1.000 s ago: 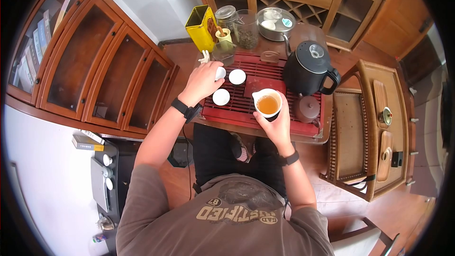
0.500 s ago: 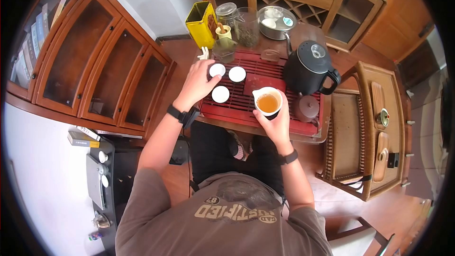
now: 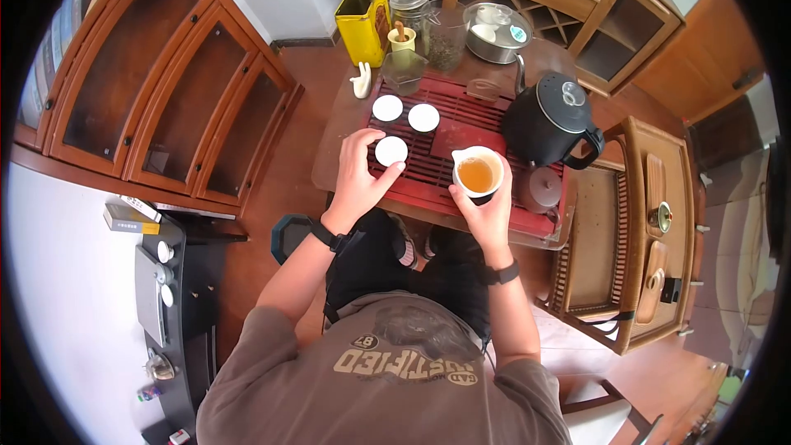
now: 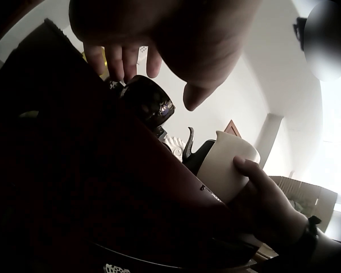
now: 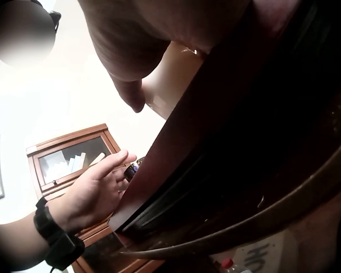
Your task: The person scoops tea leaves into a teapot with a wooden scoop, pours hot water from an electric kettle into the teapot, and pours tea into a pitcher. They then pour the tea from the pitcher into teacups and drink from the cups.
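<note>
Our left hand (image 3: 356, 182), fingers parted, flanks the nearest white-lined dark cup (image 3: 391, 152), contact unclear; to its right, our right hand (image 3: 488, 220) grips the white spouted pitcher (image 3: 493, 166).

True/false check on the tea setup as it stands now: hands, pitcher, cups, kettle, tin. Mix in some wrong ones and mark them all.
1. The right hand holds the white pitcher, which has amber liquid in it. True.
2. Four white cups stand on the red tray. False: there are three.
3. The left hand is at the white cup nearest the person, its thumb apart from that cup. True.
4. The black kettle stands to the left of the white cups. False: the kettle is to their right.
5. The yellow tin has a lid on. False: its top is open.
</note>
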### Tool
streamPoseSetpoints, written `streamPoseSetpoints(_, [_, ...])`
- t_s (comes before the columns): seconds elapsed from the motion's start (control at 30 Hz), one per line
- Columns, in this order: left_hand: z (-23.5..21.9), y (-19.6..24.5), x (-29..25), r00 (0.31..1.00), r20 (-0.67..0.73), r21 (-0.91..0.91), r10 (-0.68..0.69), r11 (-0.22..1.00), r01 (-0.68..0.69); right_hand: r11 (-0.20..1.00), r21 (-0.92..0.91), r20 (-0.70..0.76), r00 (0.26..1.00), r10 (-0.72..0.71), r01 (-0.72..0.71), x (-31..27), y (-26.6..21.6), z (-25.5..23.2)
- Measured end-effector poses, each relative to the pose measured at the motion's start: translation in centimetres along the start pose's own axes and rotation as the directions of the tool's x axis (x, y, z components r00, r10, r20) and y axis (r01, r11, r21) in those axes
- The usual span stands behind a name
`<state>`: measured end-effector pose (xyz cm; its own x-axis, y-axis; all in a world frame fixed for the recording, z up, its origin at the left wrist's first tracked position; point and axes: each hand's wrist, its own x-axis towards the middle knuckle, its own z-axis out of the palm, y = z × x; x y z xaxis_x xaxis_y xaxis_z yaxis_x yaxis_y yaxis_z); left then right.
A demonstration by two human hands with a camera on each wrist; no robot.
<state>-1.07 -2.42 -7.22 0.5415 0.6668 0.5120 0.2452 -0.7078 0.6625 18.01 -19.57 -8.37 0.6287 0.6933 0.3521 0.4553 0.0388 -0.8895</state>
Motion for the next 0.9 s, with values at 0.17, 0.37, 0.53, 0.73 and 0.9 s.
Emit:
streamPoseSetpoints(0.17, [0.9,-1.3,-0.4,0.999,0.025,-0.029,-0.031,0.999,0.032,0.999,-0.043,0.000,1.000,-0.009,0.009,-0.2,0.6,0.0])
streamPoseSetpoints(0.37, [1.3,-1.0,0.1,0.997,0.026,-0.106,-0.067,0.992,0.069,1.000,-0.022,-0.046,0.999,0.021,-0.022,-0.4,0.5,0.2])
streamPoseSetpoints(0.53, [1.8,-1.8,0.4,0.994,0.041,-0.167,-0.097,0.981,0.103,0.995,0.084,-0.115,0.991,0.067,-0.058,-0.7,0.3,-0.1])
streamPoseSetpoints(0.73, [2.1,-2.0,0.4,1.000,-0.016,-0.101,-0.006,0.995,0.004,0.995,0.078,-0.148,0.987,0.069,-0.058,-0.5,0.1,-0.1])
streamPoseSetpoints(0.9, [2.1,-2.0,0.5,0.998,-0.065,-0.127,-0.006,0.992,-0.002,0.991,0.110,-0.102,0.991,0.084,-0.072,-0.6,0.1,-0.1])
